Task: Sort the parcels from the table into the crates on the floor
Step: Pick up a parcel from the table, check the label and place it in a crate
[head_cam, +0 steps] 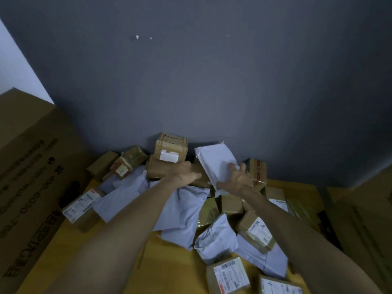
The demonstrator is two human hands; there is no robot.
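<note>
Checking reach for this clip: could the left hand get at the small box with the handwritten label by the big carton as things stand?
Probably yes. The left hand rests on a brown box farther back, and the labelled box lies uncovered on its side of the table.

One head-worn view — looking forward and down, close over the table (pixel 180 270) by the wall (pixel 212 81).

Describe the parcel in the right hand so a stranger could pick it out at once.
Start at the grey wall behind the yellow table and look down to the far middle of the pile. There the right hand holds a white padded mailer, tilted above the boxes. Unlike the limp bluish bags nearby, it is flat, bright white and lifted.
</note>
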